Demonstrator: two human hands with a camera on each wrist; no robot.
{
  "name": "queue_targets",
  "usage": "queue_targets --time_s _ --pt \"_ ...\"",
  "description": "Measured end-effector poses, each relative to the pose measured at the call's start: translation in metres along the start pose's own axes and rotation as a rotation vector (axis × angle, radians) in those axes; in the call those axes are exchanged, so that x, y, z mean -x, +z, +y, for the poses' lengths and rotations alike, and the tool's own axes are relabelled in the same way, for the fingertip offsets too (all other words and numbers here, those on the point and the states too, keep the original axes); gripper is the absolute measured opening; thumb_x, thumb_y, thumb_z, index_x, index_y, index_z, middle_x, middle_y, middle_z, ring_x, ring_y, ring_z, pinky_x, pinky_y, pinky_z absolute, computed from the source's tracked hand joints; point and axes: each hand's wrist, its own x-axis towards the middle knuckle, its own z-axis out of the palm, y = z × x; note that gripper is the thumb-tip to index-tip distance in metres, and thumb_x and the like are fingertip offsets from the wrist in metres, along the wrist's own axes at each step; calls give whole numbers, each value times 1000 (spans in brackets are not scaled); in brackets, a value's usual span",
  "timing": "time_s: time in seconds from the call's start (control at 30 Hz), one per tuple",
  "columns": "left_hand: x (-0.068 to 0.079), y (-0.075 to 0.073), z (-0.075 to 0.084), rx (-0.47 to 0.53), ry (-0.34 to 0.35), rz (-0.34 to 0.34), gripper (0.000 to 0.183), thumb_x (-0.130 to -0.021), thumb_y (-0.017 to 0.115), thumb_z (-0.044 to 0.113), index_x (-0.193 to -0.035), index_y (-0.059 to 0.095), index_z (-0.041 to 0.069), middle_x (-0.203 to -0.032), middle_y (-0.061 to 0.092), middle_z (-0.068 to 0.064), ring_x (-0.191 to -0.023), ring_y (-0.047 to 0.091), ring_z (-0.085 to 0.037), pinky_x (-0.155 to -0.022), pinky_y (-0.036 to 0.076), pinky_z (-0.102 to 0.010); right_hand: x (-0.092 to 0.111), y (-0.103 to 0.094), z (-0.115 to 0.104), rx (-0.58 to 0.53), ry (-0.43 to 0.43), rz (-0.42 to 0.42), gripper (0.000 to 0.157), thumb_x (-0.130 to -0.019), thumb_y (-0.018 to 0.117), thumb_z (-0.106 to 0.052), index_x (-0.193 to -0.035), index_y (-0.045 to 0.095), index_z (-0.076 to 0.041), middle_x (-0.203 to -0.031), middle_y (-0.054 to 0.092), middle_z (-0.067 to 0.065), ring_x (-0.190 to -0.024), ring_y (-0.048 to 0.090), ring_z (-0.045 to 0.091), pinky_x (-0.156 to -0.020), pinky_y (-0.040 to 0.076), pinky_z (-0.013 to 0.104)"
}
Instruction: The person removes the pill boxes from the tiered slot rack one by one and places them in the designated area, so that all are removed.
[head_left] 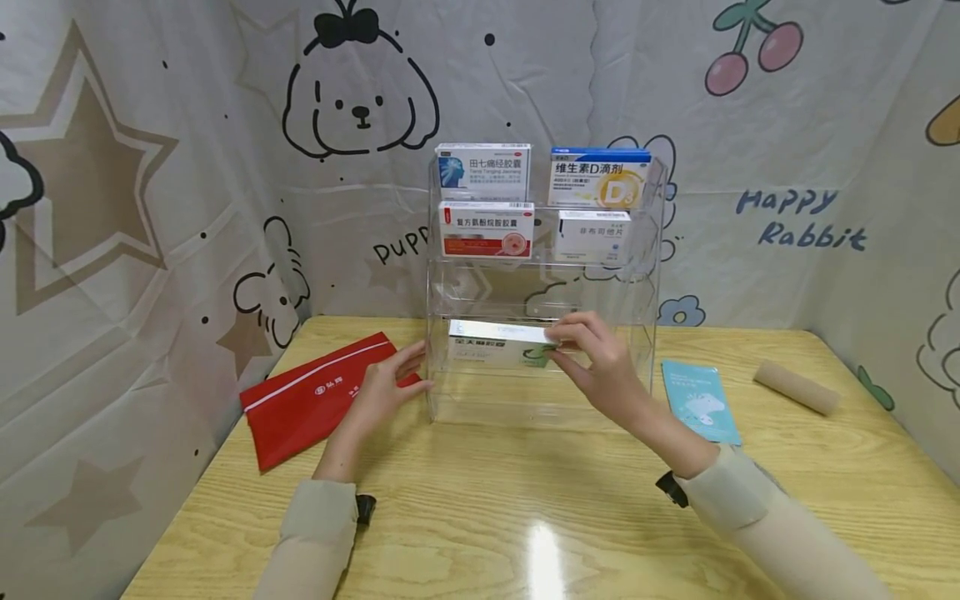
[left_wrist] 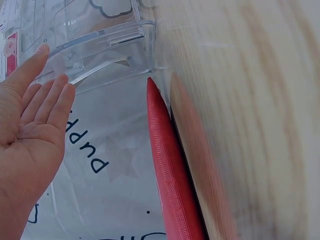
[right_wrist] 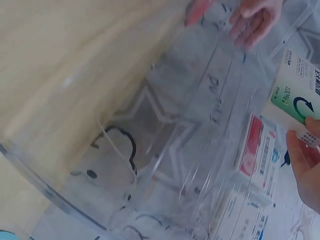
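Note:
A clear acrylic display rack stands on the table. My right hand pinches the right end of a white and green medicine box in front of the rack's lower part. The right wrist view shows thumb and fingers on that end of the box. My left hand is at the rack's left side, fingers extended, palm empty in the left wrist view. On the top tier are a white medicine box and a blue-and-white vitamin D box. Below them sit a red-and-white box and a smaller white box.
A red zip pouch lies on the table left of the rack, partly behind my left hand. To the right are a teal packet and a brown cardboard tube. Printed fabric hangs behind and at both sides.

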Motion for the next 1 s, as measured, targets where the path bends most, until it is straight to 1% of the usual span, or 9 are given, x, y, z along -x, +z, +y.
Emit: queue_targets --time_s 0.17,0.4,0.63,0.7,0.83,0.93,1.0 --pt "0 -1 0 -4 -1 -2 69 -83 74 1 -145 45 2 -142 54 -22 -130 55 -36 -103 50 -44 14 3 -15 -125 26 -64 42 -64 79 20 -101 66 3 -100 62 14 -85 68 24 -79 59 15" --pt "0 -1 1 -4 12 -6 69 -83 74 0 -145 44 0 -141 53 -24 -129 55 -37 -102 50 -45 38 7 -35 -218 131 -218 35 -70 79 12 -98 65 -3 -100 61 7 -88 67 19 -75 60 15" --pt "0 0 3 -1 4 -1 68 -83 73 -1 -144 45 0 -141 53 -24 -129 55 -37 -103 50 -45 56 13 -48 -299 221 -332 32 -74 77 11 -97 62 -4 -98 60 6 -87 67 21 -71 61 18" --pt "0 0 3 -1 4 0 68 -83 73 -2 -144 45 0 -141 53 -24 -129 55 -37 -103 50 -46 59 14 -52 -311 267 -368 30 -74 77 10 -97 61 -4 -97 61 6 -87 67 21 -71 61 17" --pt "0 0 2 3 -3 0 68 -83 73 -2 -144 45 0 -141 53 -24 -129 55 -37 -103 50 -46 63 17 -57 -337 400 -451 27 -76 77 6 -96 61 -3 -97 62 8 -86 67 20 -71 60 14" --pt "0 0 2 0 -15 -3 68 -83 73 -1 -145 45 1 -142 53 -23 -129 55 -37 -103 50 -45 64 19 -59 -363 494 -497 26 -77 77 4 -95 61 -5 -97 63 8 -87 66 18 -71 59 13" --pt "1 0 1 -5 -24 -8 68 -83 73 0 -145 45 1 -142 53 -23 -130 55 -37 -103 49 -45 65 21 -60 -375 538 -519 25 -77 77 3 -95 61 -5 -98 63 8 -87 65 16 -72 59 13"
